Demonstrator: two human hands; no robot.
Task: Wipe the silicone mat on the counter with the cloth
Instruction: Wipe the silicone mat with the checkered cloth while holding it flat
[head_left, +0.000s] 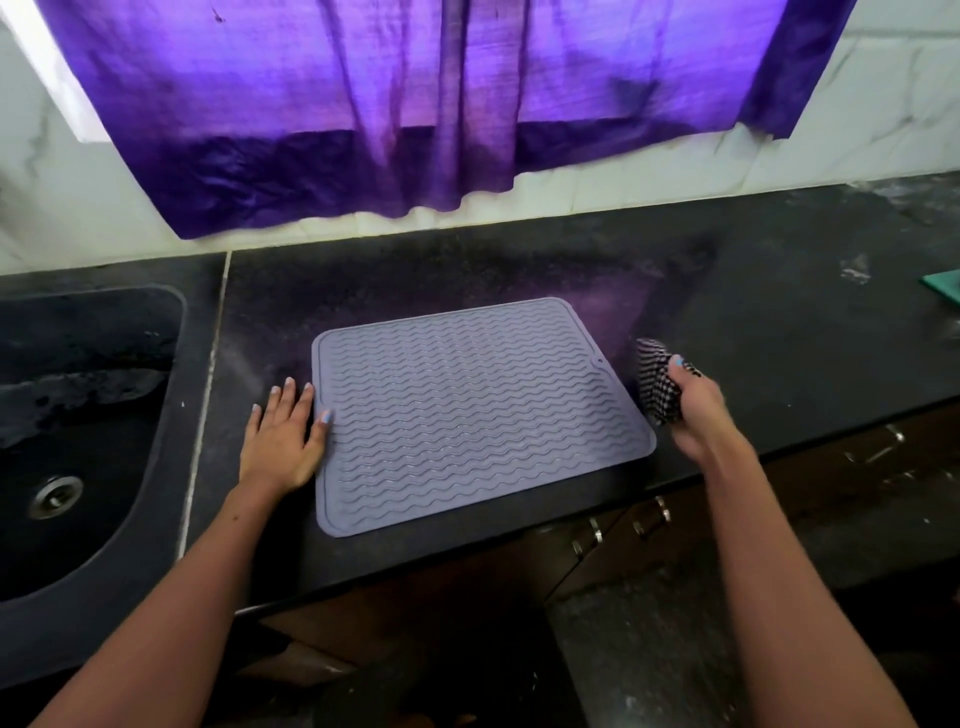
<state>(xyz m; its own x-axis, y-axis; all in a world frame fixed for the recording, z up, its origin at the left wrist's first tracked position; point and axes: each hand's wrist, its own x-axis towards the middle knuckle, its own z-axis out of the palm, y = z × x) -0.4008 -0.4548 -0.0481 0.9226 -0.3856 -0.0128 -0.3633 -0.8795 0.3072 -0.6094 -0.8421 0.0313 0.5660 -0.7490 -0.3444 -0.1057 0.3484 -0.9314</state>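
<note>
— Black stone counter (753, 291), purple curtain (415, 104) hanging behind it, dark sink (78, 415) at the left. Where's the silicone mat (478, 410)?

— Flat on the counter near its front edge, grey, wavy ribs.

— And the left hand (283, 441)?

— Lying flat with fingers straight on the counter at the mat's left edge, thumb tip on the rim.

— The right hand (698, 410)?

— Just off the mat's right edge, clenched around a bunched checked cloth (658, 379), slightly blurred.

Head camera looks forward and down, close over the counter (779, 322).
</note>
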